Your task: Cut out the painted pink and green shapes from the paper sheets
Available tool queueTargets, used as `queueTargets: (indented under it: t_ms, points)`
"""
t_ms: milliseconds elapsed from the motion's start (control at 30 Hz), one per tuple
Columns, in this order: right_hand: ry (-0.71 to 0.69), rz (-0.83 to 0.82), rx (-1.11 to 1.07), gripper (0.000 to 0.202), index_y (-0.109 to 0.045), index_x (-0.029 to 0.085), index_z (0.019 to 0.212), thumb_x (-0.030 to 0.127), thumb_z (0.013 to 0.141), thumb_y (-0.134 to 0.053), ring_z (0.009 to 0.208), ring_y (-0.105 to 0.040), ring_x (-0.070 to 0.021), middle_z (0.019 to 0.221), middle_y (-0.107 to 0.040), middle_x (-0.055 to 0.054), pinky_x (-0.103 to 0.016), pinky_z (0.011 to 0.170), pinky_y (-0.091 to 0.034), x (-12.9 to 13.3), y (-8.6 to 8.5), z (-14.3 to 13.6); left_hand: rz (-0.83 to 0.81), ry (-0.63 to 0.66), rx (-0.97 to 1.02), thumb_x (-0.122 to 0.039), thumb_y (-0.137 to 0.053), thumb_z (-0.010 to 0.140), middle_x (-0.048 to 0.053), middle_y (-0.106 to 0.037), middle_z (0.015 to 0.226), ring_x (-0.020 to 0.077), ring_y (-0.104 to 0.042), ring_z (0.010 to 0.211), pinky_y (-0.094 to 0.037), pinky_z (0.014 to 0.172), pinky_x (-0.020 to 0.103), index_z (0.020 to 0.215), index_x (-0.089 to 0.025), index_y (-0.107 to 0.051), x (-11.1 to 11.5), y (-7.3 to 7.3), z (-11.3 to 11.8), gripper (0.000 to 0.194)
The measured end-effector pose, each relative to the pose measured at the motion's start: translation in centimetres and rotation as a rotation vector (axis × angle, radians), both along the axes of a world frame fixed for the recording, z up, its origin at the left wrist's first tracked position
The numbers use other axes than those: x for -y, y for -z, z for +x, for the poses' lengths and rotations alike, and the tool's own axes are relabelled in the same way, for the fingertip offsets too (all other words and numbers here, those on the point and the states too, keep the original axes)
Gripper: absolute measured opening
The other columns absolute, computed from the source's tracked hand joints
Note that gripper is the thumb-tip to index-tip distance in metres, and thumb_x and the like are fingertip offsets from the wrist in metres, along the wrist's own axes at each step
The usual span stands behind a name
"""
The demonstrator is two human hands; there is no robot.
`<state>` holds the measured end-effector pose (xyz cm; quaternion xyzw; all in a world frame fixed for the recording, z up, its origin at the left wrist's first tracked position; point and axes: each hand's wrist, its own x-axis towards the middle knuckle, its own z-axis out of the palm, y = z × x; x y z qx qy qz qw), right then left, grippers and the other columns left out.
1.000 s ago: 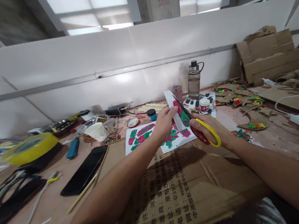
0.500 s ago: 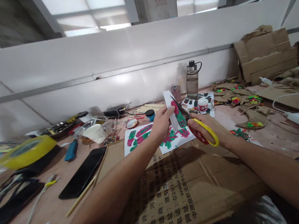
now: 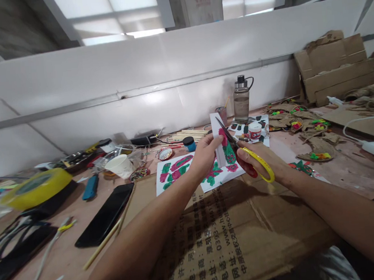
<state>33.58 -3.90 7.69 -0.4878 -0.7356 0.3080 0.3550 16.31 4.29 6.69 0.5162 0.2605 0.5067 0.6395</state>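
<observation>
My left hand (image 3: 207, 153) pinches painted paper (image 3: 218, 133); my right grips scissors (image 3: 247, 159). Clear liquid partly fills the bottle (image 3: 241, 103).

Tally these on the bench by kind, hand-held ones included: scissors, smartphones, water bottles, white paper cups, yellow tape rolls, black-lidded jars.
Scissors: 1
Smartphone: 1
Water bottle: 1
White paper cup: 1
Yellow tape roll: 1
Black-lidded jars: 2, a blue jar and a white jar
Total: 7

White paper strip (image 3: 215, 128), earlier leaning further left, now more upright.
</observation>
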Motion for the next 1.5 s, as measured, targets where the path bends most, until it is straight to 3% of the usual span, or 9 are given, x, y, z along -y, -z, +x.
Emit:
queueTargets:
  t_ms: [167,400,933,1200,1500]
  points:
    - [0.010,0.021,0.005,0.071,-0.043,0.027,0.079,0.096,0.092,-0.032,0.049,-0.050,-0.0164,0.052,-0.054,0.001,-0.031,0.054,-0.038,0.1,-0.3,-0.2,-0.026,0.016,0.018,-0.040,-0.091,0.065,0.004,-0.078,0.075,0.0274,-0.079,0.085,-0.064,0.078,0.036,0.077,-0.019,-0.074,0.3,-0.3,0.0,0.030]
    - [0.027,0.017,-0.016,0.071,-0.041,0.028,0.078,0.097,0.090,-0.033,0.047,-0.047,-0.0149,0.051,-0.051,0.003,-0.030,0.053,-0.038,0.3,-0.5,-0.5,-0.063,0.004,0.010,-0.040,-0.093,0.062,0.002,-0.075,0.068,0.0237,-0.076,0.070,-0.062,0.075,0.036,0.076,-0.018,-0.073,0.2,-0.3,0.0,0.033]
    - [0.060,-0.053,-0.036,0.074,-0.045,0.026,0.085,0.100,0.086,-0.036,0.045,-0.046,-0.0144,0.052,-0.050,0.004,-0.028,0.048,-0.036,0.3,-0.5,-0.5,-0.067,0.019,0.021,-0.039,-0.095,0.060,0.002,-0.075,0.066,0.0253,-0.077,0.073,-0.062,0.071,0.035,0.081,-0.018,-0.077,0.6,-0.6,0.0,0.036]
    - [0.052,-0.036,-0.077,0.069,-0.045,0.026,0.084,0.095,0.087,-0.045,0.045,-0.041,-0.0122,0.054,-0.047,0.006,-0.027,0.047,-0.031,-0.3,0.5,-0.1,-0.047,0.016,-0.002,-0.039,-0.094,0.059,0.002,-0.074,0.066,0.0254,-0.077,0.073,-0.061,0.071,0.035,0.080,-0.017,-0.076,0.4,-0.7,-0.3,0.035]
    - [0.054,-0.064,-0.078,0.066,-0.049,0.025,0.091,0.091,0.088,-0.051,0.045,-0.039,-0.0106,0.057,-0.045,0.008,-0.025,0.046,-0.029,-0.8,0.9,0.2,-0.032,-0.008,-0.047,-0.035,-0.090,0.061,0.001,-0.073,0.066,0.0168,-0.066,0.055,-0.052,0.054,0.028,0.082,-0.016,-0.077,0.5,-1.5,-0.7,0.031]
